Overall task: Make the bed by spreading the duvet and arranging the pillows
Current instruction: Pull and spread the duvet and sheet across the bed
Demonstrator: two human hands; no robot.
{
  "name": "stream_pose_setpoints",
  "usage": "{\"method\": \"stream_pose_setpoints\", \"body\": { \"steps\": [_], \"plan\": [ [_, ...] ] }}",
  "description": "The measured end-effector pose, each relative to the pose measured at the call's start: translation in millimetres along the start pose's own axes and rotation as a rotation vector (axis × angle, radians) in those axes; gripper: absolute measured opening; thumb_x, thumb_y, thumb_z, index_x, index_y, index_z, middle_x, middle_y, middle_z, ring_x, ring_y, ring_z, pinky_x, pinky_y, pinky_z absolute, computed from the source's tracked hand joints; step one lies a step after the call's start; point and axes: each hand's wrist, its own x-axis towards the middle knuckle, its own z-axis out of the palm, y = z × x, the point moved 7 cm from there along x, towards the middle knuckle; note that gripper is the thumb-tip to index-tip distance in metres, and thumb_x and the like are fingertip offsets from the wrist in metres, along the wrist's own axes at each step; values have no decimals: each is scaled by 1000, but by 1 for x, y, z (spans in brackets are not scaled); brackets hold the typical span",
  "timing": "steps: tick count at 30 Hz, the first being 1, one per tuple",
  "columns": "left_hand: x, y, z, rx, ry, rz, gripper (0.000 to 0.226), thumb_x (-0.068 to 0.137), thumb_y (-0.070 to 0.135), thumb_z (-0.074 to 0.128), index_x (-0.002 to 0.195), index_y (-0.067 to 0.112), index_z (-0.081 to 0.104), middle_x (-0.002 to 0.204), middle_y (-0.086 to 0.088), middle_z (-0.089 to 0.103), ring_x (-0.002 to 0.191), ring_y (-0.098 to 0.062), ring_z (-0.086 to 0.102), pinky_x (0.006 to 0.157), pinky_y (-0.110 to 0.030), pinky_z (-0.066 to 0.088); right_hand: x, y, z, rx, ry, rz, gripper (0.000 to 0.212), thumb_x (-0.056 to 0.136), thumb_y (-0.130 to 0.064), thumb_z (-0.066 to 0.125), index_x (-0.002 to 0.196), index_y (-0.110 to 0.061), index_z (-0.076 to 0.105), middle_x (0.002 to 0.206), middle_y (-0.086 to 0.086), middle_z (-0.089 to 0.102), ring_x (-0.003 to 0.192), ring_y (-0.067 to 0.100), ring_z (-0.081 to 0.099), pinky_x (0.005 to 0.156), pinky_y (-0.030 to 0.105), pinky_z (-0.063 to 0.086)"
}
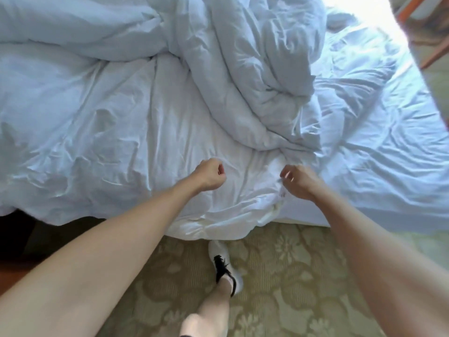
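Nearest to me, my 1 visible foot stands on the patterned carpet [279,276] just short of the bed's edge. Above it, my left hand [211,174] hangs over the duvet [121,122] with the fingers curled into a loose fist; I cannot tell whether any cloth is caught inside it, and I see none. My right hand [297,181] sits at the duvet's near corner, fingers bent and fingertips at the bunched fabric, though whether they actually pinch it is too blurred for me to say.

The duvet lies under and just beyond both hands. Its left part is spread fairly flat, with its near edge spilling over the bed's side toward the carpet. Further back, to the right of centre, a thick rolled heap of it climbs away from my right hand. Right of that heap the bare sheet [379,132] shows, uncovered.

To do this step well, I judge I should take a firm hold of the near edge with both hands set apart, lift, and draw the heap rightward over the bare sheet, shaking it so the roll opens instead of dragging as 1 lump. No pillows are in view.
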Motion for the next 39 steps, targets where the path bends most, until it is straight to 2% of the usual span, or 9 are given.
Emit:
{"method": "stream_pose_setpoints", "body": {
  "steps": [6, 13, 16, 18, 21, 25, 29, 34, 39],
  "plan": [
    [79, 103, 78, 9, -182, 150, 24, 86, 28, 60, 104, 13, 66, 107, -4, 67, 101, -23, 63, 88, -34, 52, 68, 79, -41, 155, 246, 268, 68, 82, -47, 67, 138, -23, 37, 134, 11, 37, 127, 36, 40, 100, 43, 39],
    [136, 157, 148, 93, -381, 151, 65, 73, 54, 68, 121, 14, 50, 126, -7, 52, 119, -26, 51, 98, -42, 47, 131, 141, -11, 701, 37, 605, 140, 46, -59, 85, 144, -48, -14, 139, 7, 47, 119, 36, 55, 86, 54, 55],
    [147, 160, 161, 187, -387, 120, 62, 73, 57, 67, 115, 16, 50, 123, -6, 51, 118, -27, 47, 96, -41, 44, 134, 152, -6, 684, 43, 532, 119, 72, -37, 81, 152, -43, -6, 120, 8, 55, 103, 30, 57, 82, 39, 52],
    [149, 169, 162, 252, -342, 105, 64, 74, 61, 66, 117, 15, 52, 123, -8, 53, 119, -29, 47, 99, -40, 40, 131, 159, -4, 663, 81, 472, 84, 81, -28, 70, 150, -32, 22, 112, 7, 56, 99, 29, 57, 76, 36, 50],
    [144, 179, 162, 270, -235, -30, 74, 76, 73, 57, 118, 12, 57, 125, -11, 58, 120, -32, 48, 102, -39, 34, 126, 169, -10, 585, 168, 416, 20, 89, -16, 54, 105, -8, 62, 94, 12, 66, 92, 33, 63, 70, 35, 49],
    [127, 198, 149, -8, -72, -306, 87, 75, 82, 45, 117, 8, 62, 124, -13, 62, 123, -34, 49, 106, -40, 33, 94, 164, -26, 988, 221, 376, 24, 98, -26, 54, 83, -12, 66, 71, 2, 63, 69, 17, 59, 60, 32, 46],
    [111, 224, 133, -542, 130, -468, 75, 72, 59, 74, 116, -2, 65, 121, -14, 67, 116, -28, 61, 93, -31, 48, 52, 165, -53, 1236, 191, 283, 24, 99, -27, 56, 95, -6, 66, 72, 5, 53, 66, 16, 47, 58, 27, 40],
    [88, 277, 124, -756, 144, -449, 87, 61, 58, 83, 121, -2, 62, 119, -13, 68, 109, -22, 64, 91, -28, 51, -5, 189, -80, 1329, -20, 140, 36, 92, -46, 62, 106, -14, 68, 92, 24, 61, 86, 31, 56, 78, 46, 45],
    [48, 338, 141, -979, 123, -489, 65, 81, 32, 80, 130, 5, 49, 123, 1, 55, 112, -21, 59, 87, -21, 49, -60, 226, -112, 1387, -235, 56, 17, 98, -16, 58, 104, -6, 70, 108, 17, 68, 104, 23, 64, 96, 38, 51]
  ]
}}
